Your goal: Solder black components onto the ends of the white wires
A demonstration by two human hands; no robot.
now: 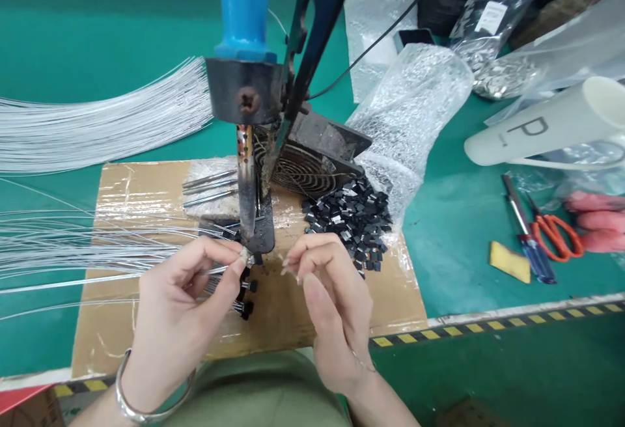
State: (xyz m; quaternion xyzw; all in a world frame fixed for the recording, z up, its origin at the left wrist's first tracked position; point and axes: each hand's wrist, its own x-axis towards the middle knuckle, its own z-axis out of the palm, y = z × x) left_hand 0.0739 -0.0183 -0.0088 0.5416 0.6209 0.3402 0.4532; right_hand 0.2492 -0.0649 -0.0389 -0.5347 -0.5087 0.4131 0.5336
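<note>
My left hand (190,303) pinches the end of a white wire (88,279) between thumb and forefinger, right beside the tip of a soldering iron (247,199). A small pale bit shows at those fingertips, too small to name. To the right, my right hand (332,303) hovers over the cardboard (273,323) with its fingers loosely curled, and nothing can be seen in them. Several wires with black caps (247,310) on their ends lie below the left fingertips. A heap of small black caps (349,219) lies behind the right hand.
The blue-handled iron hangs tip-down from a black bracket (312,36), before a round-grilled fan (307,160). A white wire bundle (97,127) lies left. Bubble wrap (410,108), a white cup (547,121), a screwdriver (534,258), orange-handled scissors (556,235) and a yellow sponge (509,261) are right.
</note>
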